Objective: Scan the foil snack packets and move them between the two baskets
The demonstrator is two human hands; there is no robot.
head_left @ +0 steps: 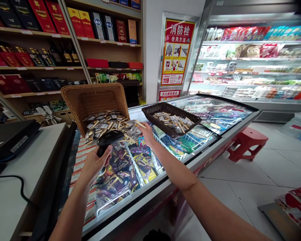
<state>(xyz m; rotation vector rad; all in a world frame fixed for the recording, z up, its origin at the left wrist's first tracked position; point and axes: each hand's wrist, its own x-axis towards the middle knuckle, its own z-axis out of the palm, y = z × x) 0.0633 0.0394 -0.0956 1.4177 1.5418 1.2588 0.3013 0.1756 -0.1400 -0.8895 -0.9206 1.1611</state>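
My left hand (pixel 96 162) is wrapped round the handle of a black barcode scanner (pixel 110 137), held above the glass lid of a chest freezer. In my right hand (pixel 147 133) is a small clear packet (pixel 134 132) with a pale strip along its edge, pinched between thumb and fingers. Similar packets (pixel 107 121) spill from a tan wicker basket (pixel 95 92) tipped on its side. Right of my right hand, a dark brown woven tray (pixel 163 129) holds more of these packets (pixel 175 121).
Frozen goods show through the freezer glass (pixel 125 167). At left stands a white counter (pixel 37 150) with a black device (pixel 12 140) and cable. Boxed bottles fill the shelves (pixel 45 31) behind. A red stool (pixel 249 140) and a refrigerated display (pixel 251 73) are at right.
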